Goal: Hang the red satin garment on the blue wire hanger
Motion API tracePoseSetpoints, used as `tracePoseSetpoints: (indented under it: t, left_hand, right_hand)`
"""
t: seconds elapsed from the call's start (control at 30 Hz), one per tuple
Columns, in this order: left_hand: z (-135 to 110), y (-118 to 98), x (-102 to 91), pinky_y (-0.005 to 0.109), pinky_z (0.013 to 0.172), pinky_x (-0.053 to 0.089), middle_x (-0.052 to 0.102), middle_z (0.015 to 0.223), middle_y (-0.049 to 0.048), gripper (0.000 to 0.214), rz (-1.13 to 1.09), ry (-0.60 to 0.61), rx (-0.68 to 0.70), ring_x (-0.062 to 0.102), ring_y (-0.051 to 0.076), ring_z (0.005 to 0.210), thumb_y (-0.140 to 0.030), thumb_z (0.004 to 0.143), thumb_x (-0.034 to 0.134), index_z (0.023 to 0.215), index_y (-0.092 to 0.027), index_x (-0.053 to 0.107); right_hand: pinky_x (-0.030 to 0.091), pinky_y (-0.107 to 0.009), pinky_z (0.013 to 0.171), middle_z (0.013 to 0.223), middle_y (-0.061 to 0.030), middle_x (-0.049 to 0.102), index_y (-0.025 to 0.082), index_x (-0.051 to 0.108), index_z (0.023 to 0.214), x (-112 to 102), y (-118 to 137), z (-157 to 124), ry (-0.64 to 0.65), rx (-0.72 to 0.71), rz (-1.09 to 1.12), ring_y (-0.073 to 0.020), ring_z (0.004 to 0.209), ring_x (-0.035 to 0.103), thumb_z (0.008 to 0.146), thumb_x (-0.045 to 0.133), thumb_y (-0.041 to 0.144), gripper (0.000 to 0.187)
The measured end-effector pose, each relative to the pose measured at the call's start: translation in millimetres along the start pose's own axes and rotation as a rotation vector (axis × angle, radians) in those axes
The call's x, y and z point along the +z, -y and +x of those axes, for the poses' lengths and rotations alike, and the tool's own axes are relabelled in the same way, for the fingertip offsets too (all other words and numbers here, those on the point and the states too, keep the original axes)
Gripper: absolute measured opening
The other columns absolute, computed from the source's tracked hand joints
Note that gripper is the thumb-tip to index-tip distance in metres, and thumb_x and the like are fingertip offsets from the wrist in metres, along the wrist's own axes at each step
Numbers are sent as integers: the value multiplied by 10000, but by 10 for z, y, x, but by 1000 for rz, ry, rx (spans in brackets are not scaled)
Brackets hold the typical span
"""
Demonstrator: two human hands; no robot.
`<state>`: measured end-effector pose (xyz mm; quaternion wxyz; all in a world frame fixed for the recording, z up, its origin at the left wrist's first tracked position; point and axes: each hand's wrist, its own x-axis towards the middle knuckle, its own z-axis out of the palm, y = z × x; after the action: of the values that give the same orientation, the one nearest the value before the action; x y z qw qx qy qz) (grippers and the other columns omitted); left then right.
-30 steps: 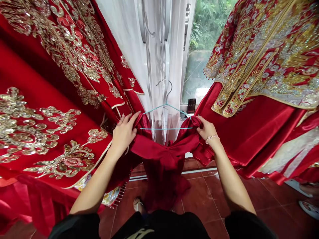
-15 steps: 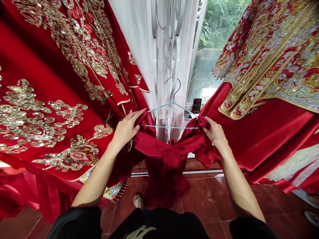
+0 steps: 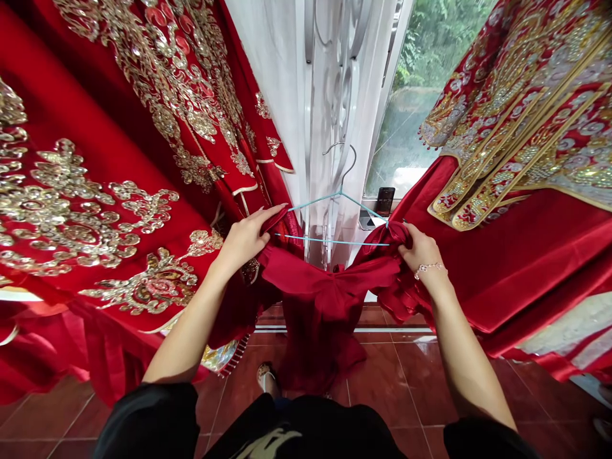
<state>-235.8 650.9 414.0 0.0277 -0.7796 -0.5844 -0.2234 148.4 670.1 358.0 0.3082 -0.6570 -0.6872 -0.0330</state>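
A dark red dress [image 3: 329,287] hangs in front of me on a thin light-blue wire hanger [image 3: 335,241], its silver hook pointing up. My left hand [image 3: 246,239] is closed on the fabric at the dress's left shoulder, by the hanger's left end. At the opposite shoulder, my right hand [image 3: 421,248], with a bracelet at its wrist, pinches bunched cloth beside the hanger's right end. Between the hands the neckline sags below the hanger's lower bar. The skirt drops toward the floor. Fingertips are partly hidden in the folds.
Red garments with gold and silver beading [image 3: 153,280] hang close on the left. An embroidered red jacket [image 3: 507,146] hangs on the right. Behind the hanger stand a white metal frame [image 3: 329,115], a window [image 3: 421,108] and a propped phone [image 3: 385,201]. Red tiles [image 3: 382,376] cover the floor.
The view has shifted slightly, so the surroundings appear a little further right. Both hands keep their hold on the dress and hanger ends, with almost no other movement.
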Motion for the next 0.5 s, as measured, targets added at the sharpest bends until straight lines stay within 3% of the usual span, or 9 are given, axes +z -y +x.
tracePoseSetpoints:
  t: [0.2,0.5]
  left_hand:
    - [-23,8,3,422,1138,445,494,1528,-25,722,-9,35,5,403,228,1455,-92,857,485,1536,-308,367]
    - [-38,-42,90,434,1100,480,522,1508,-1,637,9,-36,-64,437,249,1434,-205,905,581,1504,-331,403]
  right_hand:
    - [511,-463,999,1270,-132,675,191,598,1287,49,-53,2,-6,-87,50,-306,1168,640,761,570,133,530]
    - [530,-412,824,1191,-160,695,174,592,1276,-30,149,-81,20,35,-117,-342,1079,655,813,533,166,467]
